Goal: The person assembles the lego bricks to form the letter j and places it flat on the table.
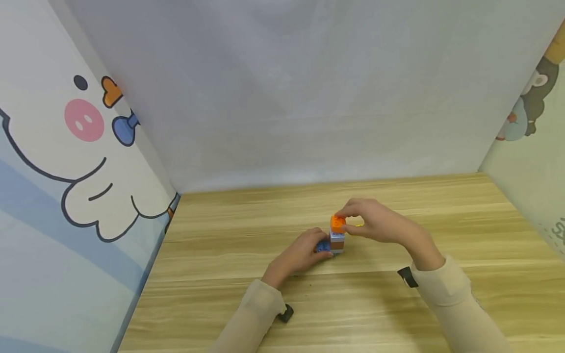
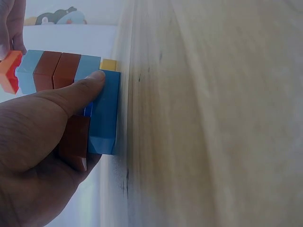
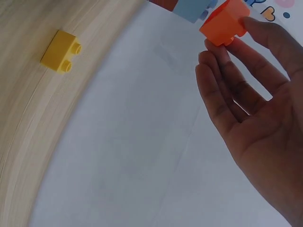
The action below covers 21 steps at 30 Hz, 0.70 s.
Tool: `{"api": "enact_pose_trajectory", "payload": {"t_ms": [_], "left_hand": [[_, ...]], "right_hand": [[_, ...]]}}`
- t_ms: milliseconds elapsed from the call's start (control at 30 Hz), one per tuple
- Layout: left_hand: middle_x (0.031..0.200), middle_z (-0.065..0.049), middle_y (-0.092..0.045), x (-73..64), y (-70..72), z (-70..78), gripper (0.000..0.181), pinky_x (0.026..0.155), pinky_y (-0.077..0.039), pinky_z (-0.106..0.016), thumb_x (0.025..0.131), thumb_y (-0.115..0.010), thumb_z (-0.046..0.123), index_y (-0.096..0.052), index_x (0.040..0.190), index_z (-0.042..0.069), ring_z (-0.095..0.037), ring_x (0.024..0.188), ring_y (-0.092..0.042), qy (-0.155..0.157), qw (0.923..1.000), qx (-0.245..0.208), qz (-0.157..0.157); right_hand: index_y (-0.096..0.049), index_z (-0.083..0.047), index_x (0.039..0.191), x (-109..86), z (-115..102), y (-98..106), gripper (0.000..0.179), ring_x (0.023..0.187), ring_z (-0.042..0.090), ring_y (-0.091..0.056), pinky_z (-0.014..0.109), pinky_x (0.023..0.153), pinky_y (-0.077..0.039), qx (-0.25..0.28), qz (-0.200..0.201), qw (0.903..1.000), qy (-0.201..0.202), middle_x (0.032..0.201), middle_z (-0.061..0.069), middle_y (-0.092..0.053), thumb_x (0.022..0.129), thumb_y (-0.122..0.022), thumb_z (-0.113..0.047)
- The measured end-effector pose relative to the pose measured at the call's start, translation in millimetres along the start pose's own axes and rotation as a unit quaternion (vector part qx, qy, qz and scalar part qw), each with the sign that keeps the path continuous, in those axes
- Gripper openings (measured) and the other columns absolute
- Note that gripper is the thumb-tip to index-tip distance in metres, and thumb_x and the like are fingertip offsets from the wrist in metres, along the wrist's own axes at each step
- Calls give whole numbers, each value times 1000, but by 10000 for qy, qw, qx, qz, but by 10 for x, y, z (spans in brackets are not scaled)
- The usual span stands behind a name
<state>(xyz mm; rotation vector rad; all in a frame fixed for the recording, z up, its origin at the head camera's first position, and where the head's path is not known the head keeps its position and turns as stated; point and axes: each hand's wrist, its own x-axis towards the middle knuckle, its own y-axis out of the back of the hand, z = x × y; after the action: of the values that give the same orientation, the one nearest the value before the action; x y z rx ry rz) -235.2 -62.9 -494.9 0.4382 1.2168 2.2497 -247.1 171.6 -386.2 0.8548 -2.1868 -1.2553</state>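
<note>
An orange toy brick (image 1: 338,224) is pinched between the thumb and fingers of my right hand (image 1: 375,221), right at the top of a small tower. The tower stacks light blue and brown bricks (image 2: 60,70) on a flat blue base brick (image 2: 105,113). In the right wrist view, the hollow underside of the orange brick (image 3: 225,22) shows, tilted beside the studs of the light blue brick (image 3: 191,9). My left hand (image 1: 304,251) grips the base low down, its thumb along the base's side. Another brown brick (image 2: 75,142) sits on the base near the left palm.
A loose yellow brick (image 3: 59,52) lies on the wooden table (image 1: 212,294) beyond the right hand. A pale cloth (image 1: 309,98) hangs at the back edge, and printed panels (image 1: 53,147) stand at the left and right sides.
</note>
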Motion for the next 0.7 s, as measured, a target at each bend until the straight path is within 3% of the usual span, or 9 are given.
{"api": "enact_pose_trajectory", "payload": {"t_ms": [233,700], "left_hand": [[117,-3,-66,-4,-6,6,36,88,-50,-25,101,-65,35,-65,126,9,-10,96,-56,-5,10000,-36,18],[113,-3,-66,-4,15,13,36,83,-48,-22,100,-67,35,-66,123,7,-9,91,-54,-38,10000,-51,60]], "right_hand": [[-73,-10,124,-9,7,-34,28,104,18,-66,37,90,-56,-104,-166,9998,43,115,1,-70,96,-71,-15],[-74,-8,120,5,-38,-31,26,100,18,-66,34,86,-56,-82,-181,9998,59,112,3,-69,95,-72,-14]]}}
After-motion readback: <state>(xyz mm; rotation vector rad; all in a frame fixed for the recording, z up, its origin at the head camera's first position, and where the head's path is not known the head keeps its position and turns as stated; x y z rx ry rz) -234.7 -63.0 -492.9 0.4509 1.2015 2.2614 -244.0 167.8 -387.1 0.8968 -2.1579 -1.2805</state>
